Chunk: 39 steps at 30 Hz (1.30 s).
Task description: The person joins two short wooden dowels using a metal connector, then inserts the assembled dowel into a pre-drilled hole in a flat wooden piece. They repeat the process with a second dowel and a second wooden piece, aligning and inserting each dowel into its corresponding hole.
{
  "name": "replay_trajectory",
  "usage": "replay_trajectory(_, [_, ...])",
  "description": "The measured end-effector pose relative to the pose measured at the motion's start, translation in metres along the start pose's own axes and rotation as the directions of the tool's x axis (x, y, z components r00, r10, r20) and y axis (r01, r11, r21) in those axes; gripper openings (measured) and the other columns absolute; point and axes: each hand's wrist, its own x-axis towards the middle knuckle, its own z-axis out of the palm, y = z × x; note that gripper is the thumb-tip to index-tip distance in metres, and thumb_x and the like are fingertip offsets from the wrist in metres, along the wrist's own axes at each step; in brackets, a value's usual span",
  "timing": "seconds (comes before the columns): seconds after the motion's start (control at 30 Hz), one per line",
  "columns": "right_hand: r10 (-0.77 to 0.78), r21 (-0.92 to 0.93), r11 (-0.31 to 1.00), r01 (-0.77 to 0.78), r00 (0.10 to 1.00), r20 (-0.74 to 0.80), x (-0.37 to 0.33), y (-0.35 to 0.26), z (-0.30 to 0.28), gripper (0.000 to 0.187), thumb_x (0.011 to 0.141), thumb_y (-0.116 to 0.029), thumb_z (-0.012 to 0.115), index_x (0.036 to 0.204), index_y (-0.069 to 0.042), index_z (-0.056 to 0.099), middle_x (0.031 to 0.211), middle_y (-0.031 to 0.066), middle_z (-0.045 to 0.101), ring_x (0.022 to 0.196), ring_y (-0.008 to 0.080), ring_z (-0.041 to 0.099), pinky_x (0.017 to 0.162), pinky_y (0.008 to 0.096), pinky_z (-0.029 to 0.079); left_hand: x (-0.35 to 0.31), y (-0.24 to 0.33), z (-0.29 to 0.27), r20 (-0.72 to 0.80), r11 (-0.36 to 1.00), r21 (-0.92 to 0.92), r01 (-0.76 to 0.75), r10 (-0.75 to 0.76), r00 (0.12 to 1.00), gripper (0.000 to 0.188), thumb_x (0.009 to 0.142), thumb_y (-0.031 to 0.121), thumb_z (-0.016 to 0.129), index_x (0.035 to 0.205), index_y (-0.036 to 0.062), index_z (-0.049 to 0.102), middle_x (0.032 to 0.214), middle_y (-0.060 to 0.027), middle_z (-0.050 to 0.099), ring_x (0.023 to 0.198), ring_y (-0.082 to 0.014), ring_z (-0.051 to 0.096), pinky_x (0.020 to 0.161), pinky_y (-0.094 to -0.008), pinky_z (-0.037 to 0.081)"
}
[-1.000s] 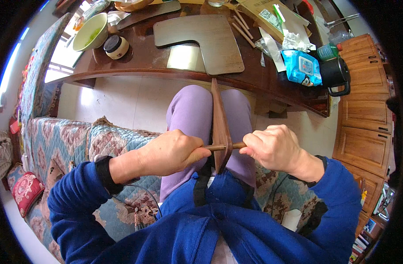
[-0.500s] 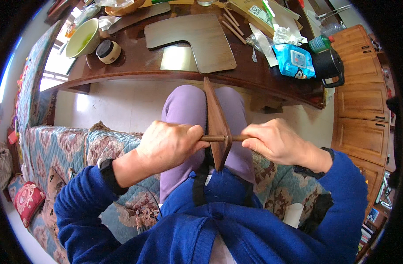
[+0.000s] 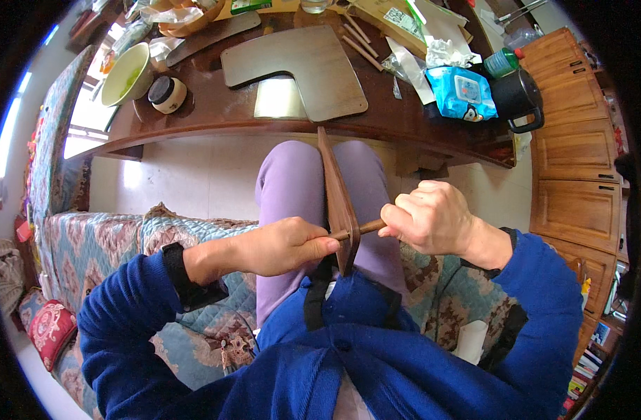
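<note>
Your left hand (image 3: 289, 241) and your right hand (image 3: 429, 217) hold a wooden rod (image 3: 371, 227), one at each side of a brown board (image 3: 340, 203). In both hands the fingers are curled tightly around the rod, and the left thumb lies along it. The board stands on its edge between your thighs (image 3: 289, 175), in the gap between the two sets of fingers; the rod seems to pass through it near the end closest to your body. I judge that the step in hand is working the rod in the board; whether by turning or pushing, I cannot tell. The next move would call for an equal grip on both sides and a steady board. Beyond the fingers, on the bench (image 3: 215, 112), lie an L-shaped board (image 3: 320, 63) and loose sticks (image 3: 363, 54), which no hand touches.
</note>
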Motion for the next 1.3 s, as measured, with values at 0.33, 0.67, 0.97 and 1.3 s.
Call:
replay_trajectory(0.33, [-0.039,0.55,-0.189,-0.814,0.566,0.824,-0.006,-0.008,0.007,0.049,0.104,-0.046,0.046,0.082,-0.005,0.058,0.054,-0.0006,0.041,0.046,0.0081,0.036,0.043,0.0288,0.033,-0.005,0.025,-0.004,-0.167,0.376,0.927,0.006,0.398,0.902,0.031,0.096,0.039,0.056,0.089,0.0093,0.059,0.068,-0.0105,0.064,0.065,-0.0304,0.069,0.054,-0.0426,0.054])
replay_trajectory(0.67, [-0.121,-0.167,0.981,0.099,0.985,-0.126,0.007,0.005,-0.01,0.026,0.086,-0.026,0.066,0.101,-0.004,0.067,0.066,0.001,0.047,0.057,0.0184,0.051,0.053,0.032,0.04,-0.001,0.007,-0.025,0.306,0.754,-0.526,0.394,-0.264,0.915,0.042,0.106,0.044,0.042,0.095,0.0063,0.058,0.054,0.003,0.034,0.045,-0.0114,0.035,0.041,-0.0277,0.03])
replay_trajectory(0.97, [0.127,0.1,0.987,-0.128,0.992,0.01,-0.004,-0.001,0.004,0.033,0.092,-0.037,0.063,0.075,-0.01,0.053,0.059,0.0067,0.056,0.055,0.0248,0.061,0.051,0.0372,0.045,0.0,0.011,-0.004,-0.184,0.923,0.383,-0.042,0.121,0.975,0.038,0.102,0.041,0.05,0.09,0.0061,0.061,0.062,-0.0143,0.06,0.062,-0.0304,0.064,0.053,-0.0416,0.049])
replay_trajectory(1.3, [-0.068,0.418,-0.191,-0.888,0.437,0.897,-0.002,-0.001,0.005,0.051,0.104,-0.046,0.047,0.08,-0.004,0.062,0.057,-0.0015,0.047,0.051,0.0125,0.043,0.048,0.0314,0.035,-0.002,0.032,-0.006,-0.139,0.39,0.92,-0.033,0.405,0.904,0.032,0.096,0.039,0.056,0.086,0.0089,0.058,0.07,-0.0093,0.065,0.065,-0.0334,0.068,0.053,-0.0438,0.053])
